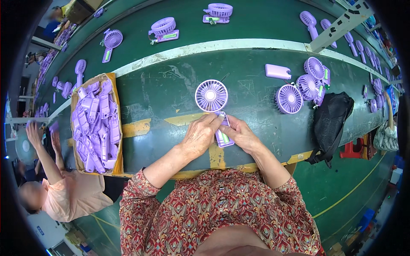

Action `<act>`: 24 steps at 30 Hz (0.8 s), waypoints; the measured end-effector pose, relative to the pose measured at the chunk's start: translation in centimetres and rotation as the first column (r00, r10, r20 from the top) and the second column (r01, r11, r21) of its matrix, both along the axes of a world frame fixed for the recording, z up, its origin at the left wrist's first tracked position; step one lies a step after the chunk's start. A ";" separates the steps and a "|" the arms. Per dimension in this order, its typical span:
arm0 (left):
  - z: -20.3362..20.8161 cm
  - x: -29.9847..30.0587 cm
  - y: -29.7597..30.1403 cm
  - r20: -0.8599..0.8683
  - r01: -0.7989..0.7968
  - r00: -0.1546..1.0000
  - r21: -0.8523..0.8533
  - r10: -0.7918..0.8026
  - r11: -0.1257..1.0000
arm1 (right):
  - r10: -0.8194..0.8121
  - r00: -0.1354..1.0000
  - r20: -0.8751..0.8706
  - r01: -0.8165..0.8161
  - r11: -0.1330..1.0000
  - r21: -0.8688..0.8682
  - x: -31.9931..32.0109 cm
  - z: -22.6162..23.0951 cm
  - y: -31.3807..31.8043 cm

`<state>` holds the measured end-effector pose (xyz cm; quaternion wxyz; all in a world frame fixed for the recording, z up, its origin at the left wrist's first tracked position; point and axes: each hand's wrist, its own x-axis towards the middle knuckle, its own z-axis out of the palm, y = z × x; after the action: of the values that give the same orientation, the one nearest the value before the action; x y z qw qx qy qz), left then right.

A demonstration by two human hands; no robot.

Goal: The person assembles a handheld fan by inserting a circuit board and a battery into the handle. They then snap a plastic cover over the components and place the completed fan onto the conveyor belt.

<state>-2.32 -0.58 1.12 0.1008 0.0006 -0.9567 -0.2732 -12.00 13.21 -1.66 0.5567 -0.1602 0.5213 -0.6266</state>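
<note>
Two hands at work on my remote feed, and everything gathers round one landmark: the round fan head [211,96], purple, lying grille up on the green table [166,91]. Just on its near side is the purple fan handle [230,141], a green strip [223,137] showing inside; whether handle and head are joined, I can't tell. The right hand [244,135] holds that handle, thumb and fingers narrow on its side. The left hand [198,134] bunches its fingers tight at the handle's upper end, and I can't make out what they pinch.

Now the surroundings! Left of the fan head sits a cardboard box [120,147], heaped with purple casings [92,123]. Farther left, a co-worker in a peach shirt [72,196] has both arms raised. Right of the fan head, a flat purple shell [277,71] lies just beside a cluster of fans [290,99], and a black mesh bag [332,119] crowds that cluster's far side. Beyond the fan head runs a white rail [179,51], with more fans past it; off to the right, a metal post [341,25] blocks my view of part of that row.
</note>
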 end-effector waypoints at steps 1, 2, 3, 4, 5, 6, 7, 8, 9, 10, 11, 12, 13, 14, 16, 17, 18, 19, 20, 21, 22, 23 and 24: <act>0.3 -0.1 0.0 0.034 -0.023 0.999 0.037 0.022 0.999 | 0.007 1.000 -0.001 -0.007 1.000 -0.002 -0.1 0.2 -0.1; 0.5 -0.1 0.0 0.068 -0.048 0.997 0.073 0.043 0.996 | 0.002 1.000 0.006 -0.002 0.999 0.038 -0.2 0.3 -0.2; 0.1 0.0 0.0 0.046 -0.065 0.997 0.060 0.063 0.996 | -0.004 1.000 0.014 0.003 0.997 0.079 -0.3 0.4 -0.4; 0.1 0.0 -0.1 0.043 -0.066 0.997 0.059 0.063 0.996 | -0.013 0.999 -0.033 0.017 0.993 0.117 -0.4 -0.2 -0.7; 0.0 0.0 -0.1 0.064 -0.113 0.992 0.145 0.104 0.983 | -0.013 0.999 -0.035 0.017 0.993 0.117 -0.4 -0.4 -0.7; 0.0 0.0 -0.1 0.088 -0.160 0.986 0.229 0.143 0.960 | -0.063 0.998 0.006 0.061 0.988 0.139 -0.3 -0.6 -0.9; 0.1 0.4 -0.1 0.086 -0.222 0.975 0.320 0.206 0.921 | -0.110 0.993 0.050 0.101 0.982 0.162 -0.1 -0.5 -1.0; 0.3 0.9 -0.2 0.113 -0.309 0.951 0.315 0.287 0.897 | -0.108 0.993 0.051 0.099 0.982 0.162 -0.1 -0.4 -1.1; 0.7 1.3 -0.4 0.140 -0.392 0.920 0.309 0.366 0.866 | -0.120 0.987 0.105 0.106 0.986 0.130 -0.2 -0.1 -1.1; 2.3 1.6 -0.4 0.293 -0.489 0.866 0.325 0.406 0.809 | -0.129 0.979 0.159 0.114 0.989 0.098 -0.1 0.1 -1.0; 1.9 2.0 -0.8 0.295 -0.490 0.865 0.326 0.406 0.808 | -0.129 0.979 0.160 0.114 0.988 0.100 -0.1 -0.1 -0.9; 1.2 2.5 -1.2 0.459 -0.484 0.850 0.489 0.258 0.725 | -0.148 0.975 0.166 0.134 0.987 0.092 0.0 -0.4 -0.8; 0.9 2.7 -1.4 0.576 -0.498 0.814 0.624 0.076 0.602 | -0.164 0.971 0.172 0.152 0.985 0.082 0.0 -0.6 -0.9; 1.1 2.9 -1.4 0.601 -0.538 0.799 0.716 -0.001 0.446 | -0.163 0.971 0.173 0.150 0.985 0.082 0.1 -0.6 -1.0; 0.8 3.0 -1.0 0.598 -0.554 0.801 0.744 -0.004 0.374 | -0.179 0.969 0.170 0.168 0.983 0.080 0.4 -0.5 -1.1; 0.7 3.0 -0.8 0.596 -0.566 0.803 0.768 -0.008 0.299 | -0.179 0.969 0.169 0.168 0.982 0.082 0.6 -0.5 -1.1; 0.6 2.8 -0.7 0.595 -0.565 0.804 0.769 -0.009 0.298 | -0.204 0.960 0.191 0.193 0.979 0.072 0.7 -0.7 -1.1; 0.4 2.8 -0.6 0.554 -0.524 0.832 0.789 -0.004 0.323 | -0.225 0.951 0.214 0.217 0.974 0.062 0.9 -0.8 -1.1; 0.3 2.7 -0.5 0.512 -0.481 0.859 0.805 0.001 0.347 | -0.224 0.951 0.214 0.215 0.975 0.063 0.9 -0.7 -1.1; 0.2 2.7 -0.3 0.512 -0.482 0.859 0.805 0.003 0.346 | -0.238 0.947 0.216 0.226 0.971 0.076 0.9 -0.5 -1.1; 0.1 2.6 -0.1 0.479 -0.445 0.878 0.793 0.027 0.415 | -0.254 0.943 0.217 0.240 0.967 0.090 0.9 -0.3 -1.1; 0.0 2.6 0.0 0.443 -0.409 0.895 0.774 0.049 0.484 | -0.254 0.943 0.216 0.240 0.967 0.091 0.9 -0.5 -1.1; -0.3 2.6 0.2 0.442 -0.409 0.896 0.774 0.050 0.483 | -0.254 0.942 0.217 0.242 0.967 0.082 0.9 -0.7 -1.1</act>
<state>0.26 -0.39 0.81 -0.0537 0.2304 -0.6895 -0.6845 -11.10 12.10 -2.37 0.5332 -0.0059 0.4872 -0.6916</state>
